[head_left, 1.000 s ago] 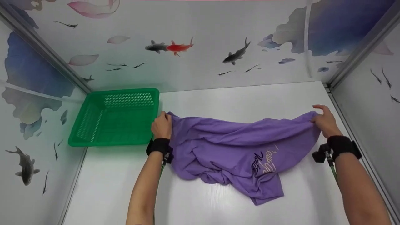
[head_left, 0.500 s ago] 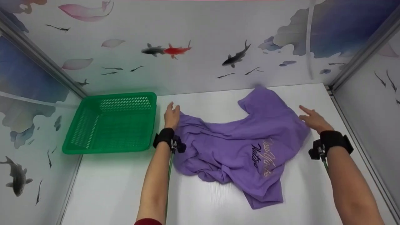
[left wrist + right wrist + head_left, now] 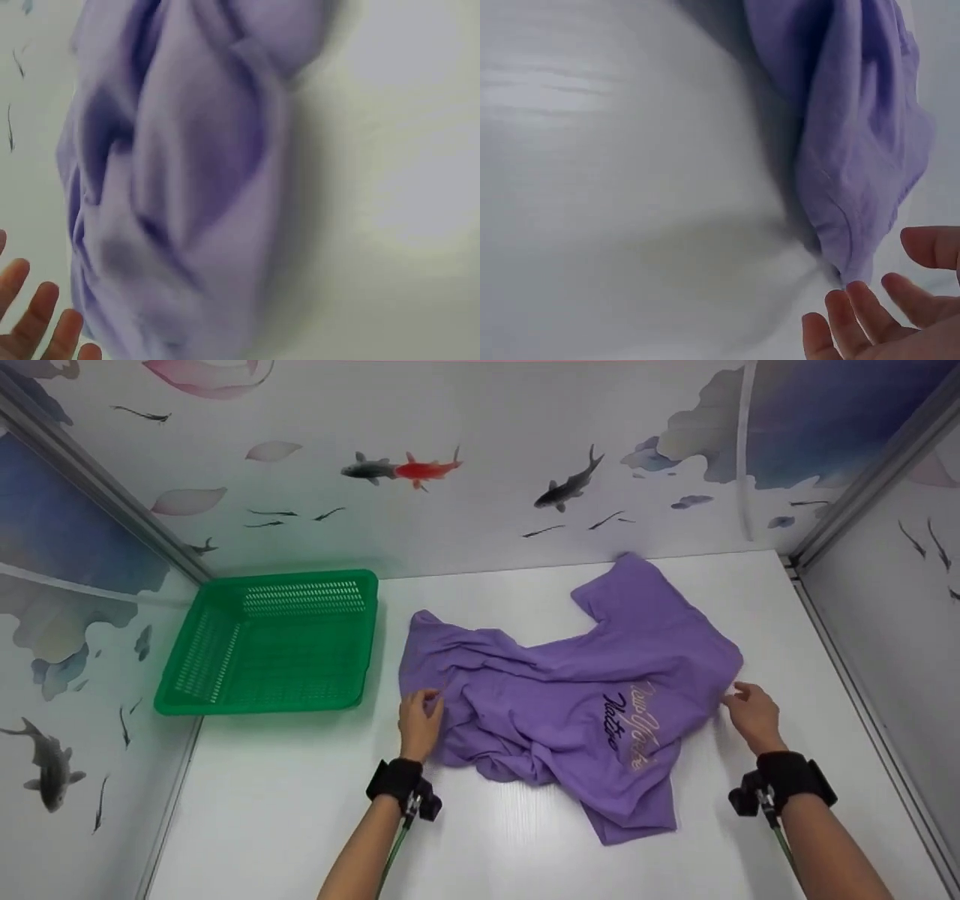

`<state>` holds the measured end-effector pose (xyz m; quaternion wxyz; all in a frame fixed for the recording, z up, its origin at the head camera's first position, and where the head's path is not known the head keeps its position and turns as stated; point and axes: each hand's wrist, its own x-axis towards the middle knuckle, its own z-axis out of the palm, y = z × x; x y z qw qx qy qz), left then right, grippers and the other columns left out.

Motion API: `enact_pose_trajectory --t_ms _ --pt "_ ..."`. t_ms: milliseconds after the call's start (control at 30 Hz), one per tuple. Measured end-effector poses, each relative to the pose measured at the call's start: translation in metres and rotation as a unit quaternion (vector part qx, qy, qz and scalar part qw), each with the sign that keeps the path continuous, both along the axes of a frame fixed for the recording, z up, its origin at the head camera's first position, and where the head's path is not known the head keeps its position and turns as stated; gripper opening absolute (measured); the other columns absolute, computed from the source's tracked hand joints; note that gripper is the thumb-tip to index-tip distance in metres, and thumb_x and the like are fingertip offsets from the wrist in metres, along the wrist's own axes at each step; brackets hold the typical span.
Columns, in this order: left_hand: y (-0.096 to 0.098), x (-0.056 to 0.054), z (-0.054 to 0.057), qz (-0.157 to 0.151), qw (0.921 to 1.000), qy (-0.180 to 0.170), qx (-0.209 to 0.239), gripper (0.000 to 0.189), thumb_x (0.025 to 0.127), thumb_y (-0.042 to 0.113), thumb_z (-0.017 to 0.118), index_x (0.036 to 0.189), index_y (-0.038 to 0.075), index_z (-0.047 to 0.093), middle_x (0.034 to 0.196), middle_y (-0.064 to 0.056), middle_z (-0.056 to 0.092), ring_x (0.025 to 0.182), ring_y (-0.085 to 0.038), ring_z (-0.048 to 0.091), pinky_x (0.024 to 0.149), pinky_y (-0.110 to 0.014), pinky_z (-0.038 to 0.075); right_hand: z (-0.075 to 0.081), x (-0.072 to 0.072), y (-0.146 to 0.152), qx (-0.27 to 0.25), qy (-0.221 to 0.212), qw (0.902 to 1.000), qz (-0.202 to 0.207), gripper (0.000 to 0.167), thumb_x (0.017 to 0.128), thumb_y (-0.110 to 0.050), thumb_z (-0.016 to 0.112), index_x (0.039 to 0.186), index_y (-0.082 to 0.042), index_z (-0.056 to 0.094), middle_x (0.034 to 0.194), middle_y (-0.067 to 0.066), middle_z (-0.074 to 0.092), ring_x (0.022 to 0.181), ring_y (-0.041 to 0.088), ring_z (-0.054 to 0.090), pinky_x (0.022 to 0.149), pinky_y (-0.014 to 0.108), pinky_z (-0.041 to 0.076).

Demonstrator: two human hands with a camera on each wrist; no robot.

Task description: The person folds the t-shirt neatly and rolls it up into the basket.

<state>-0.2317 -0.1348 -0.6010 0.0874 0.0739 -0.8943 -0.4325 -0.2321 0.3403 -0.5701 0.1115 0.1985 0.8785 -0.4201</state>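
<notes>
A purple T-shirt (image 3: 555, 679) with dark and pale lettering lies rumpled on the white table (image 3: 510, 847). One sleeve spreads toward the back wall, the other toward the near side. At the shirt's left end, my left hand (image 3: 420, 724) overlaps the cloth in the head view; the left wrist view shows its fingers (image 3: 34, 319) spread and loose beside the folds. By the right edge of the shirt is my right hand (image 3: 754, 716). In the right wrist view its fingertips (image 3: 861, 296) come right up to the tip of the cloth, loosely bent and gripping nothing.
A green plastic basket (image 3: 360, 660) with slotted sides stands at the back left, with nothing seen inside. White panels printed with fish (image 3: 566, 489) and petals enclose the table at the back and both sides. Each wrist wears a black strap with a camera.
Both hands have let go of the shirt's far edge and drawn back toward the near side. The far sleeve, folded in before, now lies spread out toward the back wall.
</notes>
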Motion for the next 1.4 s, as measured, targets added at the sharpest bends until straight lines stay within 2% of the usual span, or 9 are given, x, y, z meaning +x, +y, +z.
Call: enact_pose_trajectory --t_ms 233,367,500,600,700,833,1067,1233,1400 --pt "0.016 0.055 -0.02 0.087 0.9948 -0.047 -0.028 0.022 0.087 0.021 0.072 0.077 0.004 0.063 0.077 -0.008 0.06 0.076 -0.029 0.058 0.069 -0.046 0.044 -0.024 0.03 -0.029 -0.072 -0.02 0.9945 -0.074 0.052 0.096 -0.024 0.05 0.129 0.017 0.05 0.098 0.016 0.068 0.082 0.013 0.06 0.071 0.021 0.044" --pt "0.04 0.073 -0.025 0.076 0.9905 -0.097 -0.061 0.031 0.082 0.035 0.076 0.071 0.006 0.071 0.069 -0.002 0.066 0.068 -0.024 0.063 0.066 -0.044 0.045 -0.032 0.033 -0.045 -0.104 -0.03 0.9891 -0.1 0.058 0.096 -0.029 0.053 0.13 0.017 0.05 0.096 0.011 0.07 0.092 0.019 0.062 0.079 0.022 0.045" --pt "0.067 0.074 -0.025 0.079 0.9862 -0.124 -0.076 0.03 0.081 0.038 0.076 0.075 0.008 0.076 0.072 -0.001 0.07 0.073 -0.026 0.066 0.072 -0.046 0.046 -0.037 0.03 -0.057 -0.121 -0.012 0.9821 -0.144 0.054 0.096 -0.029 0.055 0.127 0.015 0.054 0.111 0.021 0.064 0.109 0.03 0.053 0.084 0.027 0.042" --pt "0.083 0.068 -0.026 0.112 0.9811 -0.137 -0.079 0.023 0.082 0.032 0.075 0.077 0.01 0.076 0.076 -0.003 0.072 0.077 -0.028 0.067 0.076 -0.046 0.045 -0.038 0.028 -0.06 -0.13 0.027 0.9756 -0.175 0.032 0.096 -0.024 0.058 0.099 0.007 0.065 0.087 0.012 0.061 0.087 0.022 0.053 0.071 0.023 0.042" --pt "0.091 0.063 -0.025 0.14 0.977 -0.146 -0.066 0.016 0.083 0.025 0.074 0.079 0.009 0.076 0.081 -0.004 0.073 0.08 -0.029 0.067 0.077 -0.046 0.045 -0.036 0.027 -0.06 -0.131 0.067 0.9701 -0.193 0.027 0.095 -0.017 0.059 0.071 -0.005 0.053 0.066 -0.005 0.05 0.067 0.01 0.048 0.059 0.021 0.039" --pt "0.08 0.064 -0.02 0.185 0.9699 -0.158 -0.014 0.016 0.084 0.021 0.071 0.082 0.005 0.074 0.085 -0.009 0.073 0.083 -0.033 0.066 0.082 -0.047 0.043 -0.028 0.027 -0.054 -0.118 0.091 0.9674 -0.205 0.028 0.093 -0.014 0.057 0.068 -0.01 0.044 0.062 -0.01 0.05 0.061 0.004 0.048 0.055 0.022 0.037" --pt "0.013 0.085 -0.018 0.274 0.9496 -0.152 0.006 0.023 0.084 0.02 0.066 0.082 -0.003 0.068 0.087 -0.02 0.07 0.085 -0.041 0.063 0.083 -0.05 0.041 -0.008 0.031 -0.031 0.022 0.115 0.9761 -0.183 0.018 0.089 -0.01 0.052 0.074 -0.001 0.052 0.065 0.0 0.055 0.068 0.017 0.05 0.064 0.029 0.038" --pt "-0.01 0.1 -0.013 0.2 0.9549 -0.215 -0.045 0.024 0.084 0.022 0.06 0.081 -0.001 0.065 0.084 -0.018 0.068 0.084 -0.038 0.063 0.082 -0.051 0.04 -0.008 0.038 -0.03 0.045 0.106 0.9886 -0.096 0.037 0.097 -0.022 0.05 0.099 0.013 0.061 0.097 0.027 0.061 0.093 0.039 0.054 0.076 0.04 0.039" --pt "-0.024 0.102 -0.006 0.136 0.9525 -0.266 -0.059 0.034 0.082 0.022 0.062 0.104 -0.004 0.06 0.103 -0.021 0.063 0.1 -0.041 0.056 0.088 -0.056 0.036 -0.016 0.05 -0.023 0.003 0.059 0.9922 -0.11 0.044 0.101 -0.022 0.043 0.12 0.015 0.058 0.125 0.034 0.054 0.117 0.045 0.049 0.091 0.044 0.04"
